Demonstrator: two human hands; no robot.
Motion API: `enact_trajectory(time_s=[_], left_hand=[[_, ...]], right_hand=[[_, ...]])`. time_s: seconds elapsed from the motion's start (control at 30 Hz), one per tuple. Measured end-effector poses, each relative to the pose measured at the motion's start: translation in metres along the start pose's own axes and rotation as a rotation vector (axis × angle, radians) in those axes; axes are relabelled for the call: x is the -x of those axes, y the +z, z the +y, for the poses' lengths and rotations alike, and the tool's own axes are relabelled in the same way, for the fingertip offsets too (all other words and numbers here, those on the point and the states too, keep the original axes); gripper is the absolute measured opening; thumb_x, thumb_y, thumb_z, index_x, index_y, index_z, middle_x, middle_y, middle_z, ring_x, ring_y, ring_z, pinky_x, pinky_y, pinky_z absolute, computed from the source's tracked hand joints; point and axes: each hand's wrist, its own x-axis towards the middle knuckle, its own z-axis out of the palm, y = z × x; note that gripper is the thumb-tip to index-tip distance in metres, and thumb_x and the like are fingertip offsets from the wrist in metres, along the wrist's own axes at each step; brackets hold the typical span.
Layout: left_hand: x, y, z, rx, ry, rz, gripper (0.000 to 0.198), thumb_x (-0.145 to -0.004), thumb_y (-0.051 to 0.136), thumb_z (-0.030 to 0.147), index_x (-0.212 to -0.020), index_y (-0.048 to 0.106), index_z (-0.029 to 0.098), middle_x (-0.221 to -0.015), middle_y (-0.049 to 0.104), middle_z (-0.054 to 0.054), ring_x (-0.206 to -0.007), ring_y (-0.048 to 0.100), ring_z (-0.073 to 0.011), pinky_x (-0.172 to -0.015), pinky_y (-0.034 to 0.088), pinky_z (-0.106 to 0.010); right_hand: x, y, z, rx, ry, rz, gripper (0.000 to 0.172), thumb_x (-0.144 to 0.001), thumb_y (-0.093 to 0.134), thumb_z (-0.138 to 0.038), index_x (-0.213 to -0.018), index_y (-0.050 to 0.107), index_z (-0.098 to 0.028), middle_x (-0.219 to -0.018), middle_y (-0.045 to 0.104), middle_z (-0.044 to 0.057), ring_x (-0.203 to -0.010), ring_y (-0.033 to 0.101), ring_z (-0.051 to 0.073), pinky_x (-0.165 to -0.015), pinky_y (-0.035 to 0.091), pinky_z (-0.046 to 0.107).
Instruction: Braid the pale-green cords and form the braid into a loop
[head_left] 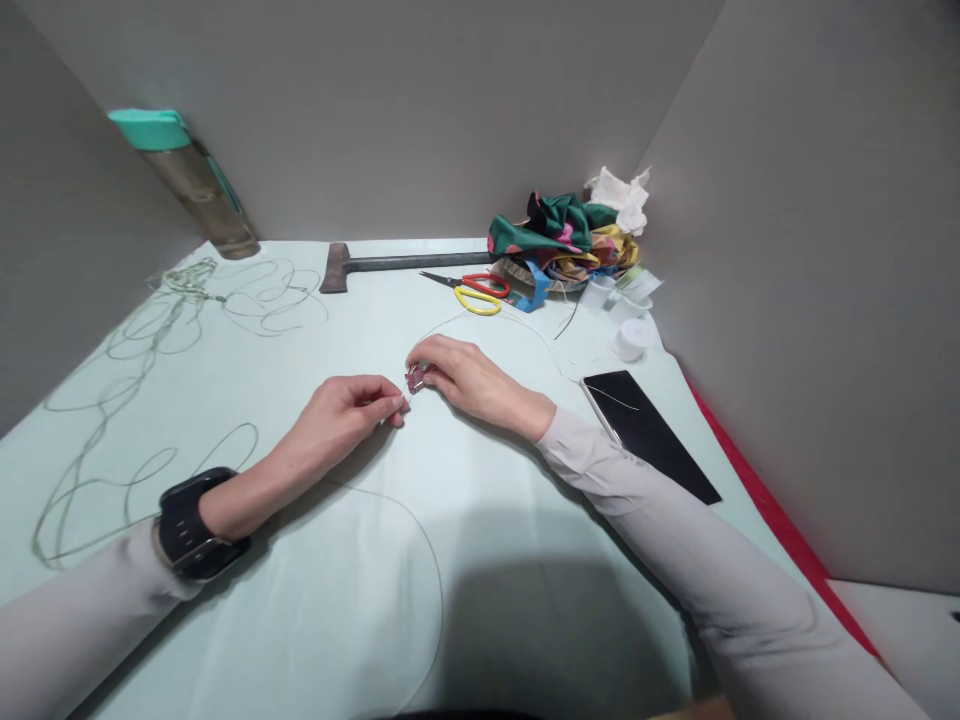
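Between the fingertips of my right hand [476,378] is a small purple see-through piece [415,379], blocky in shape, with light strands around it; its exact kind is too small to make out. My left hand [349,412] is closed in a pinch just below and left of it, on a thin thread that reaches the piece. A length of pale thread [441,582] curves over the table in front of me. More of the fine strand arcs behind my right hand, toward the phone. A dark smartwatch [201,525] sits on my left wrist.
Behind my hands lie red-and-yellow-handled scissors [480,292] and a hammer-like tool [409,262]. A fabric heap [566,235], small white containers [632,340] and a phone [649,430] are on the right. Tangled green cord [154,335] and a leaning bottle [199,190] occupy the left.
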Motion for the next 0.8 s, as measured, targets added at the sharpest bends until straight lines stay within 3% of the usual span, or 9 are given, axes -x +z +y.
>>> enact_trajectory(time_s=[0.17,0.43,0.67,0.8], left_hand=[[0.018,0.003,-0.001,0.099,-0.069,-0.031,0.025,-0.074,0.075,0.040,-0.074,0.074,0.015,-0.068,0.070,-0.006,-0.046,0.035,-0.0079,-0.046,0.019,-0.025],[0.064,0.017,-0.003,0.280,-0.155,-0.099,0.023,-0.079,0.070,0.035,-0.077,0.072,0.012,-0.069,0.067,-0.006,-0.043,0.035,-0.0056,-0.043,0.020,-0.023],[0.087,0.026,-0.007,0.332,-0.182,-0.126,0.021,-0.080,0.070,0.032,-0.075,0.071,0.012,-0.066,0.065,-0.005,-0.041,0.037,-0.0056,-0.042,0.025,-0.022],[0.087,0.026,-0.009,0.354,-0.183,-0.125,0.019,-0.079,0.070,0.031,-0.075,0.070,0.012,-0.065,0.065,-0.005,-0.040,0.037,-0.0053,-0.041,0.025,-0.021]], right_hand=[[0.005,-0.001,-0.001,-0.001,0.035,0.018,0.028,-0.093,0.047,-0.005,-0.110,0.066,-0.017,-0.114,0.072,0.009,-0.104,0.065,0.019,-0.098,0.047,0.034],[0.022,0.004,-0.009,0.089,0.108,0.021,0.057,-0.093,0.047,-0.005,-0.149,0.050,-0.011,-0.141,0.065,0.017,-0.125,0.061,0.024,-0.111,0.043,0.044],[0.033,0.012,-0.029,0.174,0.140,0.028,0.057,-0.092,0.048,-0.003,-0.148,0.052,-0.013,-0.142,0.064,0.017,-0.128,0.058,0.025,-0.112,0.043,0.046],[0.032,0.009,-0.053,0.239,0.189,0.103,0.050,-0.100,0.041,-0.009,-0.150,0.045,-0.005,-0.135,0.064,0.023,-0.122,0.059,0.027,-0.110,0.041,0.045]])
